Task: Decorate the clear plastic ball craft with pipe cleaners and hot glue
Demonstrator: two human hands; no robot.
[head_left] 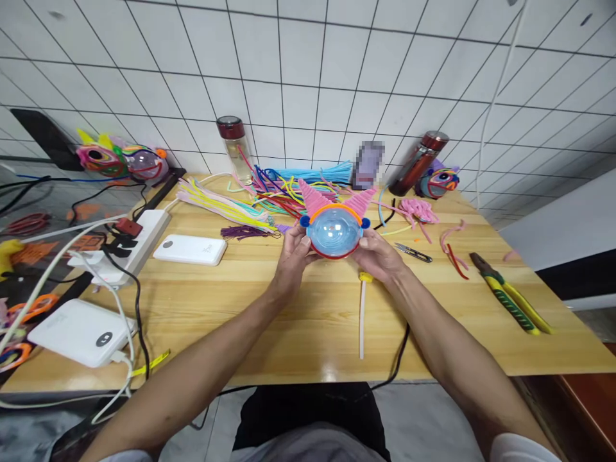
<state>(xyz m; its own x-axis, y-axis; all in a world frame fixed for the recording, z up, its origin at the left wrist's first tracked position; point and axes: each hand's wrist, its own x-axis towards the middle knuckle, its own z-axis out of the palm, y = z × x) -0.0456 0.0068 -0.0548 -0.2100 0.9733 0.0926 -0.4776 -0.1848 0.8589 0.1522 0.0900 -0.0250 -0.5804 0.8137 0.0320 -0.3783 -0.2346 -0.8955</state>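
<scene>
Between my two hands is a clear plastic ball craft point(334, 231) with pink pipe-cleaner ears, an orange band on top, a red edge below and a dark blue knob at each side. My left hand point(294, 251) grips its left side, thumb in front. On the right side my right hand point(380, 255) grips it the same way. The ball is raised a little above the wooden table point(317, 327). Below my right hand lies a white stick with a yellow end point(362, 317). Many coloured pipe cleaners point(298, 186) spread behind the ball.
Pliers point(513, 295) and small thread snips point(414, 253) lie to the right. Left are white power banks point(190, 249), a power strip point(139, 247) and loose cables. A glass bottle point(235, 151) and a thermos point(418, 163) stand by the tiled wall. Similar finished crafts point(144, 163) sit far left.
</scene>
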